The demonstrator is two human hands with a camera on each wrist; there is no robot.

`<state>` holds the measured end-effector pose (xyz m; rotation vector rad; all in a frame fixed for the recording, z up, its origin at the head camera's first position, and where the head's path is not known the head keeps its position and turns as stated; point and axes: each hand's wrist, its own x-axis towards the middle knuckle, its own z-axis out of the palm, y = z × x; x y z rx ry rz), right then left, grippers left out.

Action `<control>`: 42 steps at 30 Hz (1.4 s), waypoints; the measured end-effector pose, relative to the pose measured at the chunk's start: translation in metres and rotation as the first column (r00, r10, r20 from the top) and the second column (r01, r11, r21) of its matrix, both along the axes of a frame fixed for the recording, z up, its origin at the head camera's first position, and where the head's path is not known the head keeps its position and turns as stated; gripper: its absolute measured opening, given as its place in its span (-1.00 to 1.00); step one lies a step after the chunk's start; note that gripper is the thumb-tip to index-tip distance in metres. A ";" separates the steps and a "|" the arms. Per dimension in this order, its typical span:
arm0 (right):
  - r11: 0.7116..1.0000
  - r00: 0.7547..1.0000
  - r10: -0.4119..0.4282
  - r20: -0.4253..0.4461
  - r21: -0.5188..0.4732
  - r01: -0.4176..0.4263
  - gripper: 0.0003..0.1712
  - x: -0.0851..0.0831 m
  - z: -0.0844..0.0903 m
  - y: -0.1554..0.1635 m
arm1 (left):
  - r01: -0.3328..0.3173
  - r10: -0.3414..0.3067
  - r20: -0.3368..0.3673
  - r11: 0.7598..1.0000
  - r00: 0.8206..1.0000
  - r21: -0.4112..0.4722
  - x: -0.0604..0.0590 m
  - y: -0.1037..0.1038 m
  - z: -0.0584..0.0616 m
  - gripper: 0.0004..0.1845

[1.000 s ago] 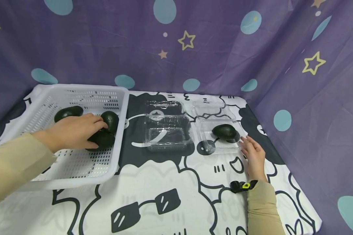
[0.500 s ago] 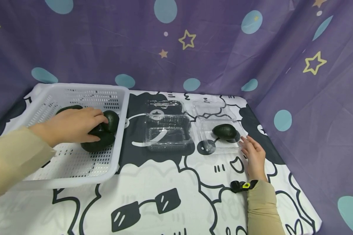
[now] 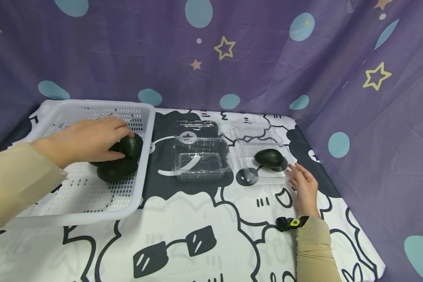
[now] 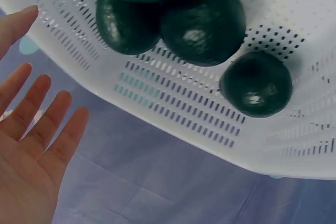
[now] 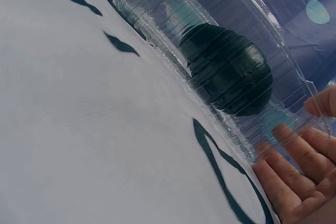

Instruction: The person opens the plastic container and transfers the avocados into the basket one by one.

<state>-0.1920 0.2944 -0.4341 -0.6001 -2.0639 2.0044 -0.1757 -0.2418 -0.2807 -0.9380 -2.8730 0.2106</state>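
Observation:
My left hand (image 3: pixel 93 139) reaches into the white basket, above the dark green avocados. In the left wrist view its fingers are spread, with no avocado between them. One avocado (image 3: pixel 132 145) shows beyond the fingertips and another (image 3: pixel 116 170) lies below the thumb; others are partly hidden by the hand. At the right, my right hand (image 3: pixel 304 188) pinches the right edge of an opened clear plastic clamshell container (image 3: pixel 246 172), thumb on one side of the rim and fingers on the other. One avocado (image 3: pixel 269 158) lies in that container.
The perforated white basket (image 3: pixel 148 145) stands at the left. Between basket and right container sits another opened clear clamshell (image 3: pixel 202 156). A black-and-white printed cloth (image 3: pixel 183 219) covers the table, with a purple curtain (image 3: pixel 162 51) behind and at the right.
My left hand has moved up and away over the basket, uncovering more of the lower avocado and covering the upper left one. The right hand and its container have stayed put.

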 end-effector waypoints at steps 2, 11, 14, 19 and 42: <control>1.000 1.000 -0.004 -0.004 -0.005 0.004 -0.42 0.000 0.000 0.000 | 0.006 -0.006 -0.014 1.000 1.000 0.007 0.000 0.003 0.003 -0.47; 1.000 1.000 -0.003 0.001 0.001 0.003 -0.41 0.000 0.000 0.000 | -0.008 0.008 -0.001 0.999 1.000 0.044 0.004 0.024 0.014 -0.50; 1.000 1.000 -0.004 -0.002 -0.003 0.004 -0.41 -0.001 -0.001 0.000 | 0.003 -0.003 0.005 0.998 1.000 0.057 0.005 0.031 0.016 -0.49; 1.000 1.000 -0.011 -0.011 -0.014 0.010 -0.42 -0.001 -0.002 0.001 | 0.034 -0.035 0.006 0.995 0.999 0.090 0.005 0.041 0.016 -0.47; 0.999 0.998 -0.035 -0.044 -0.043 0.033 -0.45 -0.002 -0.003 0.000 | 0.027 -0.051 0.094 0.972 0.994 0.234 0.000 0.085 0.031 -0.40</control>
